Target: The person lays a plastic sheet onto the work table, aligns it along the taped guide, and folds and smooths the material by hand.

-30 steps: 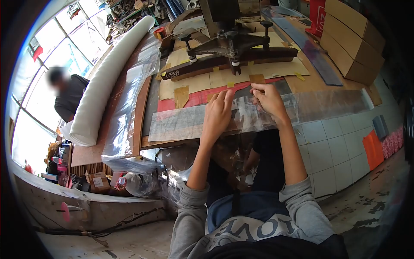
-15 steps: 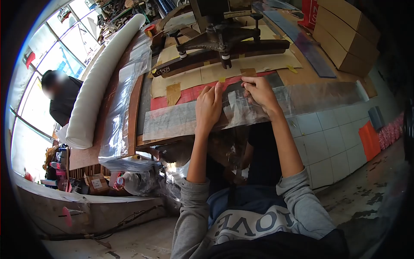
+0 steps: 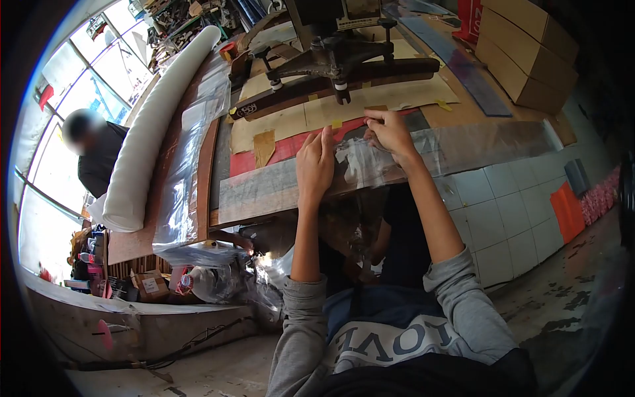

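A long strip of clear plastic film lies along the front edge of the worktable. My left hand is upright at the film, thumb and fingers pressed together on it. My right hand pinches the film a little farther right, its fingers curled. Between the two hands the film is crumpled and shiny. Just beyond them are a red sheet and a pale board with pieces of yellow tape. Above the board stands the dark metal bar of a press, apart from my hands.
A thick white roll and folded clear plastic lie on the left of the table. Cardboard boxes are stacked at the back right. At the far left is another person. White tiles show beside the table.
The view has shifted slightly. My hands stay pinched at the film and have drawn slightly apart, with the film between them a little more spread.
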`<state>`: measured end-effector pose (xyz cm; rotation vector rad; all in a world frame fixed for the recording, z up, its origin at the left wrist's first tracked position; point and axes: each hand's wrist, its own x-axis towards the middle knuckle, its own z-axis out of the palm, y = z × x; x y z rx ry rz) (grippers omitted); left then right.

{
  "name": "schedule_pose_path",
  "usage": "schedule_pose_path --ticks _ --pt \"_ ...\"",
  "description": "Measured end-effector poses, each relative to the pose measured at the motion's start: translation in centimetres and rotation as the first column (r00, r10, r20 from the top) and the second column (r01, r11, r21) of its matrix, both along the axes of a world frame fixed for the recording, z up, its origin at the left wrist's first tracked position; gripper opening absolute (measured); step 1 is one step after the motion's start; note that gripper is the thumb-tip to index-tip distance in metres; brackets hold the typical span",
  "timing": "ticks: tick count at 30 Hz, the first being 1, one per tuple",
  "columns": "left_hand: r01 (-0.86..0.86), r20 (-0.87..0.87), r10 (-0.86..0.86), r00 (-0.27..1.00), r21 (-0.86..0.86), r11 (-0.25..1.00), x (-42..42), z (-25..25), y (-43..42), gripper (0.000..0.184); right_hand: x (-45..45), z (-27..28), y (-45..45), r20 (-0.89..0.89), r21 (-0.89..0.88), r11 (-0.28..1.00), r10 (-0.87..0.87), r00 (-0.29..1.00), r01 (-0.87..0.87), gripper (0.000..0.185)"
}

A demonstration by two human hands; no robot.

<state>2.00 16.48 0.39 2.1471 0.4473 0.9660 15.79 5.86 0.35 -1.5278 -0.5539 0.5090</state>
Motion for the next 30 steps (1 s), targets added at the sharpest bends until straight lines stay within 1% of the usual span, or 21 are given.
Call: schedule_pose_path --ticks 3,6,9,12,15,18,27,30 --pt "0.005 -0.033 -0.006 0.999 -0.027 1.0 -0.06 0.15 -0.12 0.045 -0.11 0.24 0.2 -0.008 0.012 1.0 -0.014 1.0 0.014 0.035" --pt "-0.014 -0.01 0.014 1.0 0.042 0.999 0.11 -0.12 0.01 0.046 -0.05 0.29 0.38 0.016 0.028 0.999 -0.016 1.0 0.016 0.034" --pt "-0.003 -0.065 0.004 0.998 0.023 1.0 -0.01 0.08 0.03 0.046 0.14 0.02 0.57 0.019 0.031 0.999 -0.015 1.0 0.014 0.033" --pt "-0.009 -0.051 0.01 0.999 0.028 1.0 0.01 0.05 -0.01 0.046 0.19 0.16 0.8 0.016 0.035 0.999 -0.021 1.0 0.021 0.033" --pt "-0.014 -0.05 0.016 0.999 0.037 0.999 0.09 0.03 0.11 0.045 0.0 0.33 0.79 0.018 0.028 0.999 -0.026 0.999 0.026 0.032" --pt "-0.018 -0.053 0.023 0.998 0.092 0.996 0.07 -0.15 0.21 0.042 -0.06 0.28 0.81 0.035 0.04 0.999 -0.037 0.999 0.035 0.031" --pt "-0.033 -0.039 0.038 0.999 0.111 0.993 0.06 -0.14 0.17 0.039 0.15 0.05 0.85 0.047 0.06 0.998 -0.019 0.999 0.016 0.03" --pt "-0.052 -0.063 0.061 0.996 0.142 0.988 0.01 -0.15 0.2 0.036 -0.07 0.19 0.77 0.062 0.057 0.998 -0.025 0.998 0.021 0.03"
